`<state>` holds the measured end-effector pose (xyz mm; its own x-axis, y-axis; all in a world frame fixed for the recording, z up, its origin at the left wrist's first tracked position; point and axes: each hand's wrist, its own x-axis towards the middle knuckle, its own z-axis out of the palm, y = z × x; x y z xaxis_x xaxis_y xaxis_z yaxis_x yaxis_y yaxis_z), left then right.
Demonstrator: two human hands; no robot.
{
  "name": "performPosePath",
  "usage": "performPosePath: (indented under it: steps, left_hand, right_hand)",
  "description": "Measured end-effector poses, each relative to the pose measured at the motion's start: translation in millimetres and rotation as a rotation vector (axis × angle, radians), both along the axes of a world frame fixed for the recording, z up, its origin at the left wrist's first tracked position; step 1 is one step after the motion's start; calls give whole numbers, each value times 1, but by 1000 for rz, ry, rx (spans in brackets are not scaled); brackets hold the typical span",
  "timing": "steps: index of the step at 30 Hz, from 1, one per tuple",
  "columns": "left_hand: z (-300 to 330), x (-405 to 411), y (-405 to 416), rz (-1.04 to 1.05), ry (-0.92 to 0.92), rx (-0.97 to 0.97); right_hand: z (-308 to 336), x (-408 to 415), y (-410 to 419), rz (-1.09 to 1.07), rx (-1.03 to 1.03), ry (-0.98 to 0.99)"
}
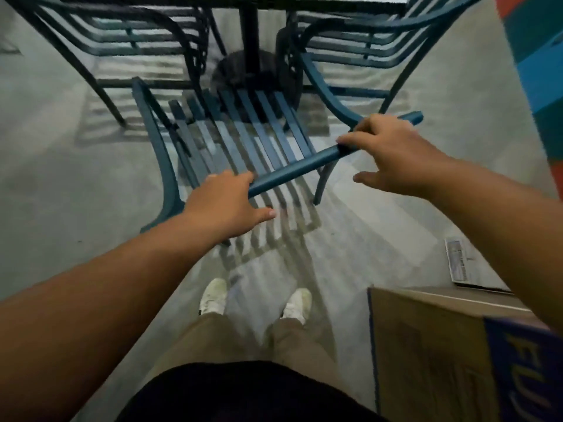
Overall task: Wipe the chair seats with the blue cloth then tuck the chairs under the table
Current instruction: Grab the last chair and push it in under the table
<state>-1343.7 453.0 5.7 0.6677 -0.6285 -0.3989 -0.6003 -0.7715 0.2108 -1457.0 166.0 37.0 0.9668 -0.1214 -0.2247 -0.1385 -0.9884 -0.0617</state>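
Blue metal chairs are standing round the table (320, 1): one at far left (100, 35), the nearest chair (259, 129) in the middle, another at far right (374, 38). Left hand (224, 201) is gripping the middle chair's top rail (304, 166), fingers curling over it; right hand (393, 156) seems to be curling round it too, thumb loose. A cardboard box (432, 354) is sitting at lower right
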Motion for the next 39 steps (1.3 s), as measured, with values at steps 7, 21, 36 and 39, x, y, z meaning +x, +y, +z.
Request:
performPosePath:
  steps: [7, 21, 36, 39]
  left_hand:
    - [-14, -4, -7, 111, -228, 28]
    - [-3, 10, 95, -123, -249, 135]
    - [-9, 43, 179, -348, -282, 54]
    - [-14, 50, 183, -369, -285, 30]
  right_hand:
    - [-29, 52, -33, 84, -152, 173]
    - [-28, 7, 76, 120, -89, 241]
    - [-40, -23, 174, -35, 20, 141]
    - [-40, -20, 178, -61, 19, 159]
